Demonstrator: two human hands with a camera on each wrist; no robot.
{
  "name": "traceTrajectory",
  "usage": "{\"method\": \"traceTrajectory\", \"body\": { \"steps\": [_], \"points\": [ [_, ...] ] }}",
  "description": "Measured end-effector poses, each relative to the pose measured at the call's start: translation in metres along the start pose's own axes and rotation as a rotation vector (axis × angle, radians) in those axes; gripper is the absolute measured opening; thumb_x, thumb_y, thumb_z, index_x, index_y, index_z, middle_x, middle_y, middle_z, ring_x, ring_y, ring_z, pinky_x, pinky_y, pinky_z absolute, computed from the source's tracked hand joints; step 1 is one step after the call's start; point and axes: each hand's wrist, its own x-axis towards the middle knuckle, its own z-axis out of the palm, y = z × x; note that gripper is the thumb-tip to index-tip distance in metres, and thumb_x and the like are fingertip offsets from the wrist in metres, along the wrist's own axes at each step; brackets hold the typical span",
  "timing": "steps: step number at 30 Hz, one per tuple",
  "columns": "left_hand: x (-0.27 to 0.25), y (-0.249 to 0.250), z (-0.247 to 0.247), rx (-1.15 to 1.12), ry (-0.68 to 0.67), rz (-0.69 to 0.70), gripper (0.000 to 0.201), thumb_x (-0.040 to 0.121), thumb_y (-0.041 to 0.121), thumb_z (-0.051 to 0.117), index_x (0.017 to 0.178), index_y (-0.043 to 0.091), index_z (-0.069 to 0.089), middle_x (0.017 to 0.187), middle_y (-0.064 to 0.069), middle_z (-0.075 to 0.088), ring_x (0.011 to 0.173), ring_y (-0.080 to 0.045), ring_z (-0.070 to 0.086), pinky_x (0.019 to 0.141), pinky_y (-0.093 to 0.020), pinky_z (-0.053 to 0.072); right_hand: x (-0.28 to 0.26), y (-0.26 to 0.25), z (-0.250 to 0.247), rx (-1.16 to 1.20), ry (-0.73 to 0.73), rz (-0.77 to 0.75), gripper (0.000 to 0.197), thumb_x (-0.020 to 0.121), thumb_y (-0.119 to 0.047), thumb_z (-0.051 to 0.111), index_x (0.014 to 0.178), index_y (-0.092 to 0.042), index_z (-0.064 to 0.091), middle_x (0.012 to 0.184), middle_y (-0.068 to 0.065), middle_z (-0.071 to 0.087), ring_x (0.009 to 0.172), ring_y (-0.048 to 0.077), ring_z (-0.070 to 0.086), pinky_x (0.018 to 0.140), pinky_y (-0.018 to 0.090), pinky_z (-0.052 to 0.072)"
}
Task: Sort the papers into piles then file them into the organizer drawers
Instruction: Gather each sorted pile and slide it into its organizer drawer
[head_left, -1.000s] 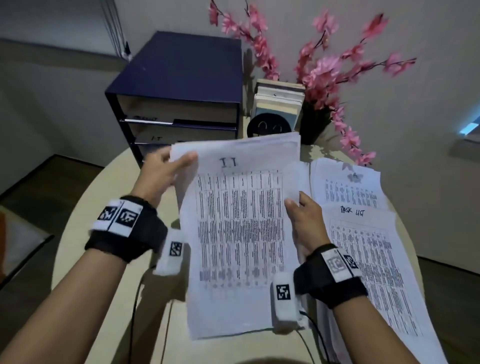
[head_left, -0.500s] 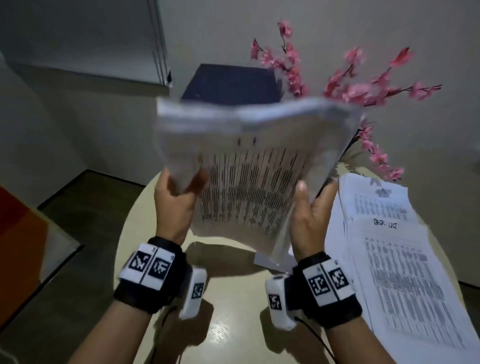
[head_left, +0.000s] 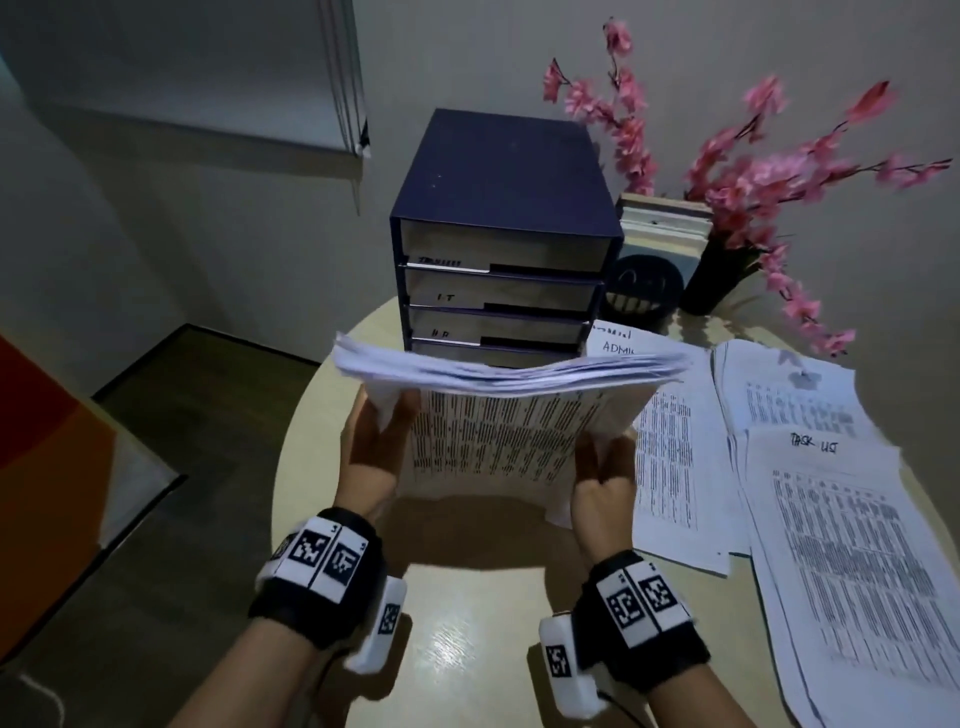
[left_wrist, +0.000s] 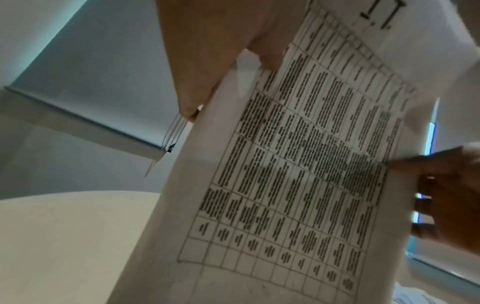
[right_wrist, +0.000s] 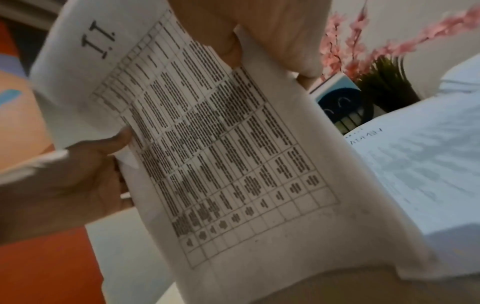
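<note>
I hold a stack of printed papers (head_left: 498, 415) headed "IT" upright over the round table (head_left: 467, 644), its lower edge just above the tabletop. My left hand (head_left: 376, 441) grips the stack's left side and my right hand (head_left: 602, 467) grips its right side. Both wrist views show the same table-printed top sheet (left_wrist: 298, 164) (right_wrist: 221, 154). Behind the stack stands the dark blue drawer organizer (head_left: 504, 239), with drawer fronts marked "IT" and "HR". More paper piles (head_left: 810, 519) lie on the table to the right, headed "ADMIN" and "TASK LIST".
Pink artificial flowers in a dark vase (head_left: 722, 280) stand at the table's back right. Beside the organizer are upright books (head_left: 660, 228) and a black smiley-face object (head_left: 644, 291). Dark floor and an orange mat (head_left: 47, 441) lie to the left.
The "IT" stack went from lying tilted in front of me to standing upright, was raised, then lowered toward the tabletop in front of the organizer. Both hands kept hold of its sides.
</note>
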Motion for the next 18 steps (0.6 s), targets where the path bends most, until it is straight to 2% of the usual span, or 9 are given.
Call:
{"method": "traceTrajectory", "body": {
  "steps": [2, 4, 6, 8, 10, 12, 15, 17, 18],
  "points": [
    [0.004, 0.003, -0.002, -0.059, 0.011, -0.012, 0.021, 0.094, 0.015, 0.045, 0.115, 0.017, 0.040, 0.091, 0.010, 0.057, 0.084, -0.007, 0.055, 0.062, -0.006, 0.046, 0.006, -0.003, 0.001, -0.052, 0.006, -0.064, 0.010, 0.097, -0.007, 0.043, 0.102, -0.012, 0.050, 0.091, 0.000, 0.058, 0.083, 0.007, 0.056, 0.076, 0.005, 0.044],
    [0.013, 0.005, -0.001, -0.053, 0.051, 0.006, 0.031, 0.094, 0.009, 0.041, 0.113, 0.029, 0.028, 0.089, 0.011, 0.058, 0.081, -0.005, 0.058, 0.064, -0.015, 0.049, 0.016, -0.007, 0.005, -0.077, 0.047, -0.124, 0.009, 0.097, -0.006, 0.040, 0.090, -0.012, 0.041, 0.073, -0.007, 0.046, 0.059, -0.006, 0.046, 0.053, 0.004, 0.038],
    [0.026, 0.002, 0.002, -0.074, 0.041, -0.029, 0.044, 0.093, 0.006, 0.037, 0.116, 0.042, 0.026, 0.099, 0.008, 0.060, 0.089, -0.013, 0.062, 0.070, -0.020, 0.054, 0.030, -0.007, 0.013, -0.094, 0.082, -0.091, 0.009, 0.097, -0.008, 0.039, 0.092, -0.015, 0.043, 0.075, -0.007, 0.046, 0.061, -0.003, 0.045, 0.061, 0.015, 0.039],
    [0.042, -0.008, 0.005, 0.028, -0.048, -0.081, 0.052, 0.091, 0.005, 0.034, 0.122, 0.047, 0.033, 0.121, 0.015, 0.052, 0.115, -0.023, 0.054, 0.094, -0.033, 0.045, 0.048, 0.004, 0.021, -0.157, 0.078, -0.006, 0.011, 0.097, -0.008, 0.039, 0.097, -0.012, 0.049, 0.089, -0.002, 0.051, 0.078, 0.011, 0.049, 0.074, 0.026, 0.040],
    [0.058, -0.021, 0.006, 0.176, -0.157, -0.144, 0.054, 0.089, 0.000, 0.032, 0.130, 0.034, 0.041, 0.140, 0.011, 0.042, 0.134, -0.019, 0.037, 0.103, -0.028, 0.029, 0.067, 0.018, 0.024, -0.281, 0.051, 0.058, 0.016, 0.097, -0.006, 0.038, 0.103, -0.001, 0.052, 0.096, 0.003, 0.049, 0.088, 0.016, 0.046, 0.082, 0.029, 0.038],
    [0.073, -0.028, 0.004, 0.209, -0.206, -0.233, 0.053, 0.087, -0.001, 0.032, 0.132, 0.025, 0.046, 0.147, 0.003, 0.039, 0.136, -0.018, 0.034, 0.112, -0.032, 0.028, 0.084, 0.025, 0.028, -0.375, 0.025, 0.082, 0.020, 0.096, -0.006, 0.038, 0.104, 0.002, 0.054, 0.094, 0.006, 0.050, 0.088, 0.019, 0.046, 0.078, 0.028, 0.037],
    [0.087, -0.037, -0.001, 0.244, -0.262, -0.268, 0.053, 0.084, 0.002, 0.036, 0.129, 0.026, 0.050, 0.145, -0.003, 0.043, 0.125, -0.023, 0.049, 0.107, -0.042, 0.040, 0.110, 0.031, 0.036, -0.415, -0.003, 0.144, 0.018, 0.095, -0.006, 0.038, 0.098, -0.007, 0.056, 0.090, 0.007, 0.051, 0.083, 0.021, 0.048, 0.073, 0.027, 0.035],
    [0.088, -0.046, -0.005, 0.231, -0.325, -0.280, 0.051, 0.085, 0.003, 0.040, 0.127, 0.029, 0.051, 0.135, -0.008, 0.051, 0.091, -0.013, 0.063, 0.088, -0.032, 0.049, 0.132, 0.034, 0.042, -0.431, -0.014, 0.185, 0.018, 0.093, -0.007, 0.039, 0.095, -0.010, 0.056, 0.089, 0.006, 0.050, 0.081, 0.021, 0.048, 0.073, 0.028, 0.036],
    [0.085, -0.050, -0.007, 0.209, -0.361, -0.286, 0.048, 0.087, 0.003, 0.041, 0.126, 0.031, 0.051, 0.125, -0.009, 0.055, 0.066, -0.006, 0.059, 0.072, -0.026, 0.048, 0.143, 0.032, 0.045, -0.452, -0.014, 0.203, 0.017, 0.092, -0.007, 0.039, 0.086, -0.012, 0.054, 0.084, 0.005, 0.049, 0.076, 0.020, 0.046, 0.070, 0.027, 0.036]
  ]
}}
